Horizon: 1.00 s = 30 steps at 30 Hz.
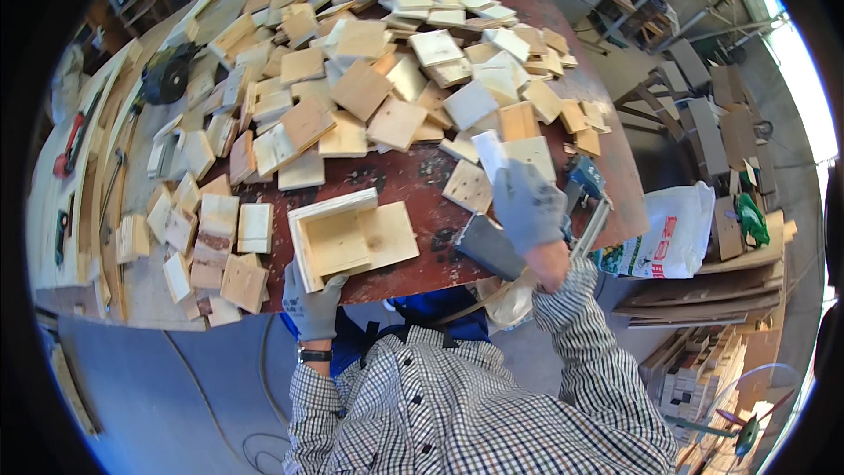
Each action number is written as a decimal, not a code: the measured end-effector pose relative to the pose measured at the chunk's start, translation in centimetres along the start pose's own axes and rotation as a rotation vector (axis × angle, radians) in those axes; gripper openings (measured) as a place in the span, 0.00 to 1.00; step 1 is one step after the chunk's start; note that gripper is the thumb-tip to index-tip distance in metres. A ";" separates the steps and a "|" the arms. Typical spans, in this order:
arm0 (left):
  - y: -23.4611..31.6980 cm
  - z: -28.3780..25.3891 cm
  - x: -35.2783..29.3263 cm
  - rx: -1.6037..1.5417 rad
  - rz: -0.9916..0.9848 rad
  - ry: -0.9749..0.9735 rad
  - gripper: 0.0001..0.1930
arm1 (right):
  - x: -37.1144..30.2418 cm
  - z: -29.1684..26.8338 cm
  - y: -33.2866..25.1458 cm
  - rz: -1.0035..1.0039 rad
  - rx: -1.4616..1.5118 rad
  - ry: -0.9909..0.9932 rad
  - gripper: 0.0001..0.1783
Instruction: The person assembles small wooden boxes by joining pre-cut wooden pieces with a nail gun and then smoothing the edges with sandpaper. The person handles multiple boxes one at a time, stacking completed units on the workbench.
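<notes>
My left hand (313, 303), in a grey work glove, grips the near left corner of a partly assembled wooden box (332, 244) at the table's front edge. The box has raised sides on the left and back, and a square board (391, 236) at its right. My right hand (530, 207), also gloved, is at the right of the wood pile, its fingers closed on a small pale board (489, 155); the fingertips are partly hidden. Beneath and beside this hand lies what looks like a nail gun (585, 183), blue and metallic, partly covered. A dark grey block-shaped part (489, 247) lies near the wrist.
A large heap of square wooden pieces (362, 92) covers the back of the dark red table (585, 110). More pieces (215, 237) stand at the left. Long planks, a red-handled tool (70, 145) and a black round tool (167, 79) lie farther left. A white sack (673, 233) stands right.
</notes>
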<state>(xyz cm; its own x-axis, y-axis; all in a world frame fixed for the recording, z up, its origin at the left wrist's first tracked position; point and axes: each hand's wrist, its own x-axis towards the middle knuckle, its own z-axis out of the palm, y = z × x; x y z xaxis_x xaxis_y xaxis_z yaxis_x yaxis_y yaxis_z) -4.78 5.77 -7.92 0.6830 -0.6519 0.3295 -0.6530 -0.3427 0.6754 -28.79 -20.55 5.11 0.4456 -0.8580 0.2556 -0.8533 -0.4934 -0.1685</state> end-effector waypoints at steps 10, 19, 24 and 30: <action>-0.8 1.0 -0.2 0.075 -0.014 -0.077 0.43 | -8.2 4.2 -4.7 0.490 1.580 -0.635 0.19; -1.5 1.4 -0.7 0.068 -0.049 -0.067 0.46 | -7.6 4.2 -8.9 0.383 1.327 -0.732 0.24; -1.0 1.4 -0.3 0.073 -0.045 -0.079 0.44 | -8.4 10.3 -12.5 0.061 0.923 -0.375 0.24; -0.8 0.9 0.1 0.066 0.015 -0.062 0.42 | -7.3 9.4 -13.4 -0.300 0.337 -0.193 0.20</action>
<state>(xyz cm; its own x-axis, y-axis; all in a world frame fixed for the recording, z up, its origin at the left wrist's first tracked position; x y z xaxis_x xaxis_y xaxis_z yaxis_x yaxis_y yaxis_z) -4.51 5.34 -9.04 0.6529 -0.6973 0.2958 -0.6843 -0.3755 0.6251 -18.04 -9.02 -3.43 0.7276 -0.6660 0.1642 -0.5589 -0.7144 -0.4210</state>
